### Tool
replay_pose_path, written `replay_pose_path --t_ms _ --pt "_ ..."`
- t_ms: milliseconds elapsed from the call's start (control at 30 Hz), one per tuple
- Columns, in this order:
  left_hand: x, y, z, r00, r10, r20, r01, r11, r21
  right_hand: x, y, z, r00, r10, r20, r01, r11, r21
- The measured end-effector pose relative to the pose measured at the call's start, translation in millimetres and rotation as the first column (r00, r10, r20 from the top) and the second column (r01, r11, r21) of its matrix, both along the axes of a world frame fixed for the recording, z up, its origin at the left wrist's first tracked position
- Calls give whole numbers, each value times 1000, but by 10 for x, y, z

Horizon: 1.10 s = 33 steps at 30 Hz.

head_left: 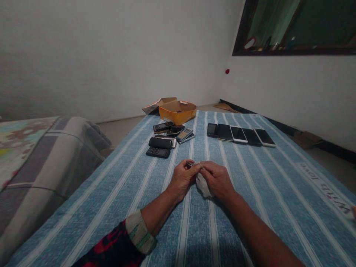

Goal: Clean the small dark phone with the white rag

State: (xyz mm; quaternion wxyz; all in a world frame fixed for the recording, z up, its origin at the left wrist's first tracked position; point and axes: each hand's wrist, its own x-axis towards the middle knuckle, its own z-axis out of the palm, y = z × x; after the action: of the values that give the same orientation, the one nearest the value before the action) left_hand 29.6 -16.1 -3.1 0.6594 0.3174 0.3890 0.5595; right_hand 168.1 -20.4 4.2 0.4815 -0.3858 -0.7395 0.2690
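My left hand [182,178] is closed around a small dark object [190,163] with a pale edge, mostly hidden by the fingers, so its kind cannot be made out. Pressed up against it, my right hand [218,177] pinches a crumpled white cloth [204,186] that hangs down between the two hands. The fingertips of both hands meet just above the striped blue cloth [116,207]. Ahead and to the left lies a loose group of keypad phones, among them a black phone [158,152] and a grey-blue phone [184,134].
A row of several flat smartphones [238,134] lies ahead on the right. At the far end stands an open yellow box [178,113], its lid [157,105] beside it. Left of the striped cloth is a surface draped in grey fabric [66,148]. White walls [111,55] close off the back.
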Motion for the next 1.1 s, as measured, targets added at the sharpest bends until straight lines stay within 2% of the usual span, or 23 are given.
replay_pose_path --t_ms 300,533,800,1100 --pt "2 -10 58 999 -35 21 35 999 -19 133 30 19 998 67 -5 -67 997 -40" --pt "1 1 9 1000 -20 -4 20 1000 4 41 19 6 1000 13 14 -13 1000 3" --pt "-72 -28 119 989 -137 63 138 990 -27 114 11 4 1000 28 4 -28 1000 1" --pt "-51 -10 65 985 -146 86 145 989 19 2 38 7 999 -25 34 22 995 93"
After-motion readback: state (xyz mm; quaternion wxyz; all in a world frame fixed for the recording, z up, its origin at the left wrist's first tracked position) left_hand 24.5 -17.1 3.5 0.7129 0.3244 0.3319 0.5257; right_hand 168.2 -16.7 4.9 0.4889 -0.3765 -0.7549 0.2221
